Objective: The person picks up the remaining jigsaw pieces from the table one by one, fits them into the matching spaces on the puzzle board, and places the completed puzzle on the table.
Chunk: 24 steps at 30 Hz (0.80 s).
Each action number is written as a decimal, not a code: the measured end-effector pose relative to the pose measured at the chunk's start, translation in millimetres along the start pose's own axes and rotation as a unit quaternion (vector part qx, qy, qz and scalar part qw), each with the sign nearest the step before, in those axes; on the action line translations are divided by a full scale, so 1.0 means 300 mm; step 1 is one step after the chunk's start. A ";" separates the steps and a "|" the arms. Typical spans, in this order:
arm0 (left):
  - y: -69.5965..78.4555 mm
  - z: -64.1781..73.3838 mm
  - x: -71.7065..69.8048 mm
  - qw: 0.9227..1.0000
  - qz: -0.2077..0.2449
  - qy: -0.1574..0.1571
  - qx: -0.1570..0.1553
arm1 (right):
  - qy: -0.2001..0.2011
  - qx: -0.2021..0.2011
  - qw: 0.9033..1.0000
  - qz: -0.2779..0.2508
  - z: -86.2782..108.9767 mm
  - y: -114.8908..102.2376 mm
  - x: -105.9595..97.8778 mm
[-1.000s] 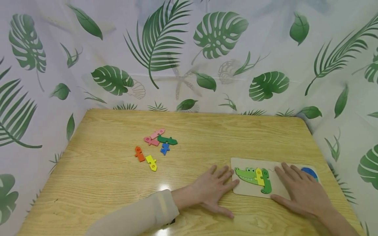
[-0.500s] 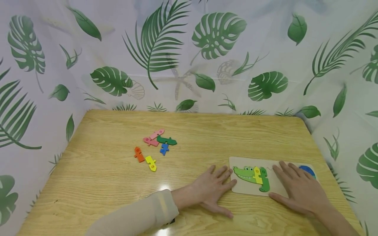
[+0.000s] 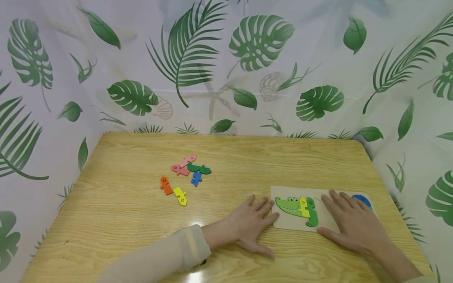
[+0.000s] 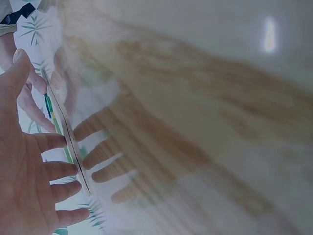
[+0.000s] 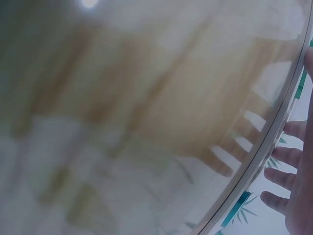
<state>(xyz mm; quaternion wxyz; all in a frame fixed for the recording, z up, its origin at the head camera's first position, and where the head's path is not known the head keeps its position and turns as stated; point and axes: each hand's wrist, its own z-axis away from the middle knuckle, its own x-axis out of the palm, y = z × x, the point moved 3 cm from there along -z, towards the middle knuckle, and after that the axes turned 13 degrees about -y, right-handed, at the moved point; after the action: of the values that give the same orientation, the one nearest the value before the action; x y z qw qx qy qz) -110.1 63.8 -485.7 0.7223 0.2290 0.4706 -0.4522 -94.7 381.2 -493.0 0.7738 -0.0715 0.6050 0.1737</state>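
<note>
A pale wooden puzzle board (image 3: pixel 288 223) lies on the table at the right. At its left end sit a green crocodile head piece (image 3: pixel 288 206), a yellow piece (image 3: pixel 303 207) and a green leg piece (image 3: pixel 312 216). My left hand (image 3: pixel 249 226) is flat with fingers spread, fingertips at the board's left edge. Spread over the board's right half, my right hand (image 3: pixel 355 226) partly covers it and a blue piece (image 3: pixel 361 199). In the left wrist view the fingers of my left hand (image 4: pixel 29 176) reach the board's edge. My right hand (image 5: pixel 296 161) shows at the right wrist view's border.
Left of centre lie several loose puzzle pieces: light pink (image 3: pixel 187 161), darker pink (image 3: pixel 179 169), dark green (image 3: pixel 199 169), blue (image 3: pixel 196 179), orange (image 3: pixel 165 186) and yellow (image 3: pixel 180 196). A leaf-print cloth (image 3: pixel 212 78) hangs behind the wooden table (image 3: pixel 116 220).
Both hands and the puzzle board have shifted slightly to the left together. The loose pieces stay where they were, and the view has drifted a little.
</note>
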 end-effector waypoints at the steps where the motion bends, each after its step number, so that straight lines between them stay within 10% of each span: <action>1: -0.001 0.000 0.002 1.000 0.000 0.001 -0.001 | 0.002 -0.001 1.000 0.000 -0.003 -0.001 -0.001; 24: -0.044 0.025 0.039 0.999 -0.027 0.019 -0.007 | 0.004 -0.016 1.000 0.012 -0.068 -0.028 -0.018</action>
<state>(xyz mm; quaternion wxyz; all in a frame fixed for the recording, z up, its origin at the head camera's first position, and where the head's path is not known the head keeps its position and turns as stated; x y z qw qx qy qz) -116.1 46.5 -491.5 0.7021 0.2199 0.4935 -0.4638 -111.5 365.8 -493.9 0.7677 -0.0772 0.6065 0.1921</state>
